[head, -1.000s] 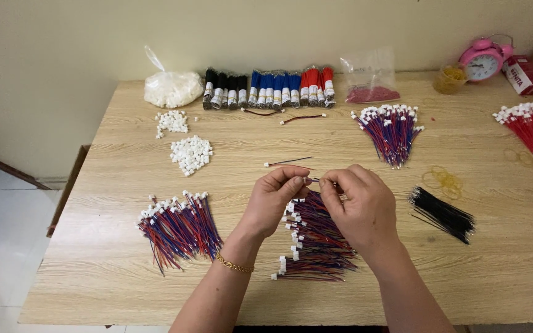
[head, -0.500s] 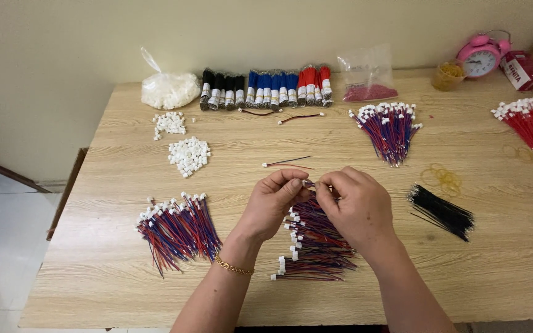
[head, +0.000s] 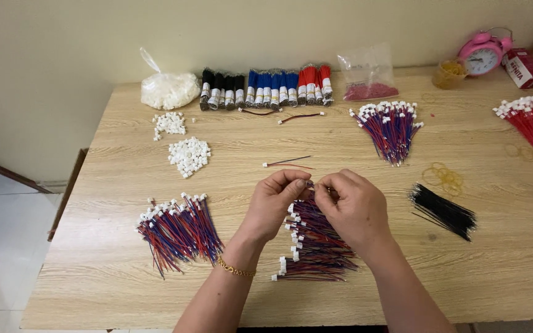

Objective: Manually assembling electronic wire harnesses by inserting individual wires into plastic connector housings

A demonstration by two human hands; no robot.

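My left hand point(head: 272, 203) and my right hand point(head: 353, 206) meet fingertip to fingertip above a pile of red and blue wires with white connectors point(head: 316, 246). Between the fingertips I pinch a small piece, a wire with a white connector; it is mostly hidden by my fingers. A gold bracelet sits on my left wrist. A second bundle of red and blue wires point(head: 177, 228) lies to the left of my hands. A single loose wire point(head: 288, 163) lies just beyond them.
On the wooden table point(head: 124, 296) lie white connector heaps point(head: 188, 154), a white plastic bag point(head: 169, 89), a row of black, blue and red wire rolls point(head: 266, 86), another wire bundle point(head: 390, 126), red wires point(head: 528, 120), black wires point(head: 444, 211), rubber bands point(head: 445, 177) and a pink alarm clock point(head: 481, 54).
Both hands stay over the wire pile. Fingers shift slightly around the small piece; nothing else on the table has moved.
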